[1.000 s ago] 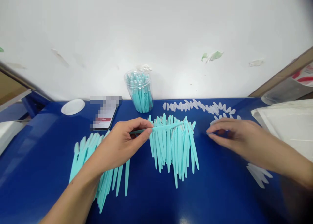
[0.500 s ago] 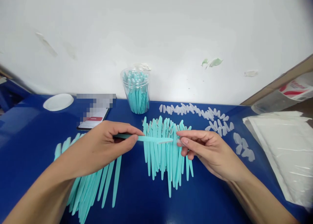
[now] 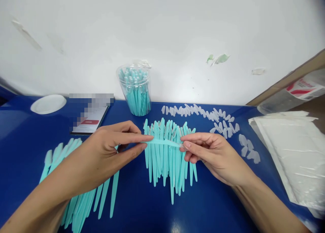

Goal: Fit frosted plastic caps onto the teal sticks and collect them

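Note:
My left hand (image 3: pixel 122 141) pinches a turquoise eyebrow razor (image 3: pixel 161 142) between thumb and fingers, its blade end pointing right. My right hand (image 3: pixel 208 155) is closed on a small translucent blade cap (image 3: pixel 182 146), mostly covered by the fingertips. The razor's tip meets the cap; how deep it sits inside I cannot tell. Below my hands lies a pile of turquoise razors (image 3: pixel 165 168) with bare blade ends pointing away from me. Under my left forearm is another group of razors (image 3: pixel 81 202), partly hidden; those at its upper end look capped.
A clear tub (image 3: pixel 137 94) full of razors stands against the wall, with a white lid (image 3: pixel 48 104) and a phone (image 3: pixel 88 123) to its left. Loose translucent caps (image 3: pixel 194 110) lie scattered at the back right. White plastic packages (image 3: pixel 291 158) and a bottle (image 3: pixel 299 92) are at the right.
The razor's tip and the cap have come together; a gap was between them before. My left index finger now stretches further along the handle. The whole view has shifted slightly.

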`<control>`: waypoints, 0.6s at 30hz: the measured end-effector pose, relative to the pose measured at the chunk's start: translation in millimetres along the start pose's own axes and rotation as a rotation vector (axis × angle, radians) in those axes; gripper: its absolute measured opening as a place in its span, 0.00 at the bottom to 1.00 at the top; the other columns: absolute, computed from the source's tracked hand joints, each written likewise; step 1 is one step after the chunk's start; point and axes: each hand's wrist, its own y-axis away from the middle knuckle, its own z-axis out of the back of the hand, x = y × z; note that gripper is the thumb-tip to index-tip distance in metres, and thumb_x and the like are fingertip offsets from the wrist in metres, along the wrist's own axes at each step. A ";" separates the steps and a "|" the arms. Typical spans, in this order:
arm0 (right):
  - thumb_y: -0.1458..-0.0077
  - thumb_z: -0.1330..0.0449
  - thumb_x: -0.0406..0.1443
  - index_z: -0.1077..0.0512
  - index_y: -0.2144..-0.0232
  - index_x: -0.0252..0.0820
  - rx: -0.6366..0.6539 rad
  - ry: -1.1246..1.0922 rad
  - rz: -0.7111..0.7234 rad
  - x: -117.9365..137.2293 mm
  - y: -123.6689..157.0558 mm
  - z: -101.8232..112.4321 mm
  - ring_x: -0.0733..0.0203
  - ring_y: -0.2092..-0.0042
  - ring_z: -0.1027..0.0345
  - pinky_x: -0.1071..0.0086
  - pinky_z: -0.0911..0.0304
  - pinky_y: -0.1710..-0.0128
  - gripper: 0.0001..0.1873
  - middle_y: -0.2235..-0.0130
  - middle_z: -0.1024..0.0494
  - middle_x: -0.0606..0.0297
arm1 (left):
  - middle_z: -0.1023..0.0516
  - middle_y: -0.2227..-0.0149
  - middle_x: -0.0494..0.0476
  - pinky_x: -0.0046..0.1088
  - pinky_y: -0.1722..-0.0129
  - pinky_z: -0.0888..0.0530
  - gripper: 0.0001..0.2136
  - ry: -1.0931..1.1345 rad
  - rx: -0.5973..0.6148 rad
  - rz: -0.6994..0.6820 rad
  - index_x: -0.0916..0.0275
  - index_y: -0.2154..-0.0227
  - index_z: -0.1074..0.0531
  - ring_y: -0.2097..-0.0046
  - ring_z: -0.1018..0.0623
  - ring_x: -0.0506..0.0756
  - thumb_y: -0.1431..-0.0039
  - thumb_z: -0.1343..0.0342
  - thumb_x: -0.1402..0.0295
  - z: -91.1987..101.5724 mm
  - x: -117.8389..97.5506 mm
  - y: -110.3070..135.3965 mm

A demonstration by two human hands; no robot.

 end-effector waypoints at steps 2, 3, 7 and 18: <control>0.41 0.25 0.40 0.13 0.58 0.46 -0.024 -0.008 0.006 0.3 -0.2 0.1 0.69 0.68 0.20 0.82 0.25 0.69 0.10 0.64 0.14 0.64 | 0.24 0.60 0.48 0.23 0.71 0.31 0.14 -0.011 -0.007 -0.016 0.36 0.44 0.19 0.67 0.26 0.47 0.27 0.42 0.60 0.7 0.8 -0.2; 0.42 0.25 0.40 0.13 0.58 0.46 -0.038 -0.013 0.009 0.4 -0.5 0.1 0.69 0.68 0.20 0.82 0.25 0.69 0.10 0.64 0.14 0.64 | 0.24 0.59 0.48 0.23 0.71 0.31 0.14 -0.015 -0.011 -0.021 0.36 0.44 0.20 0.67 0.26 0.47 0.27 0.42 0.60 1.4 1.3 -0.3; 0.42 0.24 0.40 0.13 0.58 0.46 -0.057 -0.024 0.026 1.0 -1.7 -1.1 0.69 0.68 0.19 0.81 0.24 0.68 0.10 0.64 0.13 0.65 | 0.24 0.59 0.47 0.22 0.71 0.30 0.14 -0.029 -0.019 -0.039 0.35 0.43 0.20 0.67 0.26 0.47 0.27 0.42 0.60 2.1 2.9 -0.8; 0.43 0.24 0.39 0.13 0.59 0.46 -0.045 -0.052 0.018 -3.0 -2.7 -4.5 0.68 0.66 0.17 0.81 0.22 0.64 0.09 0.66 0.13 0.66 | 0.25 0.63 0.49 0.21 0.75 0.35 0.14 0.056 -0.096 -0.109 0.49 0.47 0.17 0.70 0.29 0.46 0.27 0.43 0.70 -39.0 -21.7 -6.8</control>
